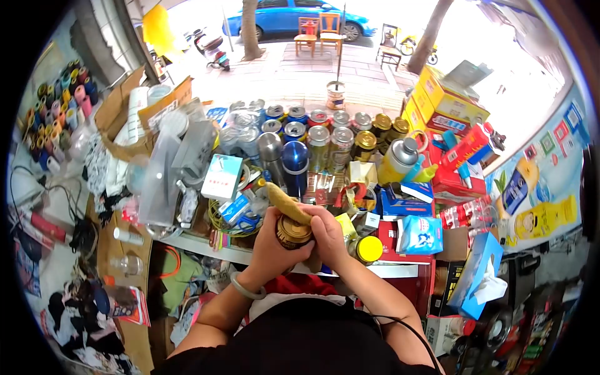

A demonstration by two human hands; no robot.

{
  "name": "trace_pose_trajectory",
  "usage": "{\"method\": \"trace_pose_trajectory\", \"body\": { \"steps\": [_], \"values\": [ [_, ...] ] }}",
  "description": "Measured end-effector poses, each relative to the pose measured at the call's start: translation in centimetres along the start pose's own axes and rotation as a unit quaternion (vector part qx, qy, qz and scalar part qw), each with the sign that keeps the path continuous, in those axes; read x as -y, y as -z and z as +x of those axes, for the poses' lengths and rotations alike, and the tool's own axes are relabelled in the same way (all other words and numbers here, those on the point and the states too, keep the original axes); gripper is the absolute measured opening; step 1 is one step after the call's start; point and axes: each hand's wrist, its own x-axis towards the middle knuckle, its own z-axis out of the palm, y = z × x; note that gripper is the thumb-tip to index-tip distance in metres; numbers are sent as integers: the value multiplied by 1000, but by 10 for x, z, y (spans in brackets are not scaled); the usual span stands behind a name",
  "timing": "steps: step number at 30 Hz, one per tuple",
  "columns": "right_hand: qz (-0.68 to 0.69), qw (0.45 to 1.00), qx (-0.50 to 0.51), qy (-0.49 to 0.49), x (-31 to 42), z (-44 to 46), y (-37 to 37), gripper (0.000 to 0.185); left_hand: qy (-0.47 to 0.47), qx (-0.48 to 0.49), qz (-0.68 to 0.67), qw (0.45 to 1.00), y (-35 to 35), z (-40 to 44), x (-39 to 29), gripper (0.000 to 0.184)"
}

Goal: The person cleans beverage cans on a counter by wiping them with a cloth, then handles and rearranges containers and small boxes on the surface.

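Note:
My left hand (267,245) is wrapped round a dark gold drink can (292,234), held upright in front of my chest with its top toward me. My right hand (327,235) grips a mustard-yellow cloth (285,202), which lies against the far side of the can's top; an end of it hangs below that hand. Just beyond my hands stand a dark blue thermos (295,164) and a steel flask (270,153). A jar with a yellow lid (369,249) is beside my right forearm.
Rows of drink cans (317,139) line the back of the crowded table. To the left are a plastic bin (164,178) and a cardboard box (119,122). A red box (453,181), a blue-white packet (419,235) and a blue tissue box (472,275) are at right.

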Motion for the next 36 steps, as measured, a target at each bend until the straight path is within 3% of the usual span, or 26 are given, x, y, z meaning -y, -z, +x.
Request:
{"method": "trace_pose_trajectory", "body": {
  "steps": [2,4,6,8,10,12,14,15,16,18,19,20,22,23,24,26,28,30,31,33,34,36],
  "values": [
    [-185,974,15,129,2,0,4,28,10,-1,-2,1000,4,-3,-7,69],
    [-214,968,1,133,17,3,5,18,0,12,29,999,5,-2,-11,71],
    [-350,881,99,302,23,7,8,16,-1,32,22,999,8,1,-4,73],
    [-346,884,112,293,28,9,9,21,-3,57,16,998,9,3,-3,75],
    [-418,842,131,314,33,12,17,22,35,92,33,995,6,6,-9,76],
    [-437,840,135,292,26,12,23,28,16,81,43,996,-2,4,-8,76],
    [-292,936,56,189,15,9,13,49,-4,70,56,996,-7,3,-7,75],
    [-156,981,43,110,0,5,11,63,-5,32,46,998,-11,3,-8,74],
    [-159,980,36,112,-7,3,4,63,-5,-6,35,999,-14,3,-9,73],
    [31,999,-21,-1,-13,3,-5,60,-18,-33,31,999,-19,4,-14,71],
    [-88,996,-13,-26,-4,1,-4,58,-37,-46,-3,998,-19,5,-19,68],
    [-89,996,-17,-22,-5,1,-6,58,-56,-60,-38,996,-18,6,-22,67],
    [47,998,-19,-26,-10,-1,-10,55,-89,-65,-14,994,-17,7,-23,66],
    [56,995,-8,-87,-16,-1,-2,52,-135,-59,-65,987,-18,7,-21,69],
    [56,995,-10,-86,-16,-1,1,52,-180,-52,-116,975,-19,7,-20,71],
    [63,982,0,-180,-15,3,8,51,-177,-30,-131,975,-10,12,-20,73],
    [111,977,19,-182,-18,3,24,54,-181,14,-128,975,1,20,-10,72],
    [-7,987,108,-122,-14,2,39,71,-77,-19,-320,944,-6,24,-12,75],
    [45,984,105,-140,-4,0,34,90,-79,-1,-305,949,-3,31,-6,79],
    [29,984,81,-157,8,-3,28,96,-96,6,-221,971,4,43,-10,86],
    [4,986,65,-154,11,-2,27,97,-103,15,-196,975,13,43,-12,71],
    [-74,988,36,-130,22,-1,23,94,-55,-47,-118,990,15,38,-24,59]
  ]
}}
